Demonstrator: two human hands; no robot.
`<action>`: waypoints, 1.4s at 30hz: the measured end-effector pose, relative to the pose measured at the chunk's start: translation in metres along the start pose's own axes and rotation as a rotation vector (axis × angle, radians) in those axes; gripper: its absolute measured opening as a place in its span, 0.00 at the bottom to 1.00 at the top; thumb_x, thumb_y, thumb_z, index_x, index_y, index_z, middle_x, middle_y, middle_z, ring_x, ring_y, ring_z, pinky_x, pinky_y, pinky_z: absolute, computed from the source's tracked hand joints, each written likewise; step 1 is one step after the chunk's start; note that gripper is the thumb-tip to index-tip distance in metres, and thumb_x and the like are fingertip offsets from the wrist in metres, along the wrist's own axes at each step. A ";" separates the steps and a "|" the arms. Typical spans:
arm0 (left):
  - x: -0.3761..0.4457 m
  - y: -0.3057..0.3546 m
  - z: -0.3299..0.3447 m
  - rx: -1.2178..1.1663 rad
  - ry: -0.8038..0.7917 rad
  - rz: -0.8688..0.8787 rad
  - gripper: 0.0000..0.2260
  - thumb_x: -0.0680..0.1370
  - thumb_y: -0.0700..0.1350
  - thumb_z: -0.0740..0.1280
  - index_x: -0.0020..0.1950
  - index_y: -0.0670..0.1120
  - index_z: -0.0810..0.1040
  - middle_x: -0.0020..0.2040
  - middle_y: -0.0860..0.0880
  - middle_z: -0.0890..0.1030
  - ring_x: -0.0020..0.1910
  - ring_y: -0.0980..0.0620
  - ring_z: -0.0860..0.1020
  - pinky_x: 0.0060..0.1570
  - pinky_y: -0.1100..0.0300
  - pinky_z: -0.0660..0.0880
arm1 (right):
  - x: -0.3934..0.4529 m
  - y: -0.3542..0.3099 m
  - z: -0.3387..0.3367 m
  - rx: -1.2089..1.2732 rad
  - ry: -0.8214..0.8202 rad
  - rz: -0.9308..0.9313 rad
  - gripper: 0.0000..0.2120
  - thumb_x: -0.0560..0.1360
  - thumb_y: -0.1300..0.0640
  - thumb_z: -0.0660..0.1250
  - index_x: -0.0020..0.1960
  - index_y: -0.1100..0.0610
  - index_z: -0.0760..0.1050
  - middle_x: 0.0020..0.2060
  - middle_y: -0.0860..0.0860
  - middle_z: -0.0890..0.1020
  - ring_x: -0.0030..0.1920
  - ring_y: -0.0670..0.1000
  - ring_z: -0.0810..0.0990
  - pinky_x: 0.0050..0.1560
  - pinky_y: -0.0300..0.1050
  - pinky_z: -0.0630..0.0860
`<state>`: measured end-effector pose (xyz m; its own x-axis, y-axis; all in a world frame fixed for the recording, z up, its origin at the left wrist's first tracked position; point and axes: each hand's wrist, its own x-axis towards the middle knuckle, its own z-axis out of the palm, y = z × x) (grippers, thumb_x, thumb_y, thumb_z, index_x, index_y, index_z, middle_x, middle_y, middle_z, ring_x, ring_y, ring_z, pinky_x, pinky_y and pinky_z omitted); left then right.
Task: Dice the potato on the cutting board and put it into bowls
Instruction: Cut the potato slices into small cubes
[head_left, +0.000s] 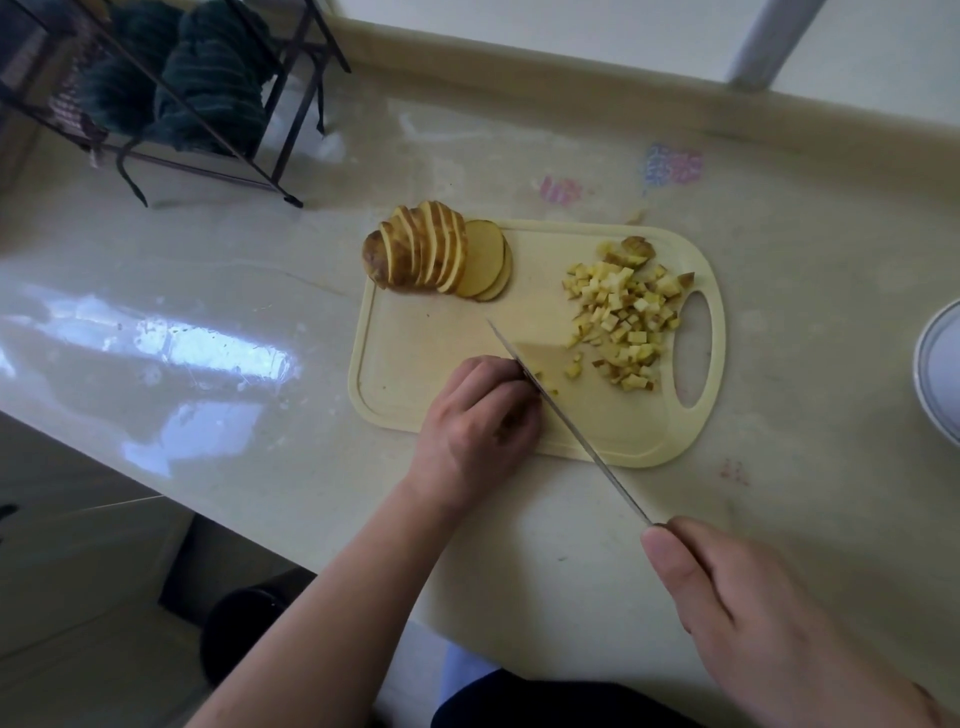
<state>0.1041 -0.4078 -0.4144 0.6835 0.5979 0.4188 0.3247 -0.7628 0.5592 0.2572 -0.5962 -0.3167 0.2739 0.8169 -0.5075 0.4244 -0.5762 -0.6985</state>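
Your right hand (769, 618) grips the knife (566, 423); your left hand's (478, 421) fingers curl over potato pieces on the cutting board (415, 358) beside the blade.

I count: one cutting board (415, 364), one knife (571, 431), one sliced potato (436, 254) at 11 o'clock, one dice pile (623, 322) at 2, one bowl (940, 374) at 3, two hands: left hand (478, 415), right hand (753, 613).
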 end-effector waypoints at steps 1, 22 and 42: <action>0.000 0.000 0.000 -0.005 0.000 -0.002 0.03 0.75 0.33 0.75 0.47 0.34 0.84 0.49 0.39 0.83 0.49 0.44 0.81 0.50 0.54 0.80 | 0.002 0.000 -0.001 -0.014 -0.002 -0.003 0.33 0.67 0.21 0.40 0.38 0.48 0.67 0.32 0.51 0.78 0.30 0.51 0.74 0.34 0.46 0.70; -0.005 0.005 -0.002 0.026 0.031 -0.057 0.04 0.77 0.35 0.72 0.46 0.35 0.84 0.49 0.38 0.81 0.47 0.43 0.81 0.49 0.56 0.79 | 0.018 -0.006 -0.008 0.107 -0.037 -0.013 0.30 0.71 0.26 0.47 0.38 0.53 0.67 0.24 0.47 0.69 0.26 0.45 0.65 0.30 0.46 0.64; -0.005 0.001 -0.002 -0.012 -0.006 -0.034 0.05 0.74 0.32 0.76 0.49 0.34 0.85 0.52 0.40 0.84 0.49 0.42 0.82 0.49 0.51 0.80 | 0.027 -0.007 0.008 0.012 -0.002 -0.046 0.28 0.76 0.32 0.46 0.32 0.52 0.65 0.26 0.48 0.73 0.28 0.47 0.71 0.32 0.43 0.67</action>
<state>0.0994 -0.4106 -0.4144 0.6761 0.6217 0.3956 0.3400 -0.7395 0.5810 0.2547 -0.5700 -0.3292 0.2528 0.8427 -0.4753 0.4266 -0.5380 -0.7271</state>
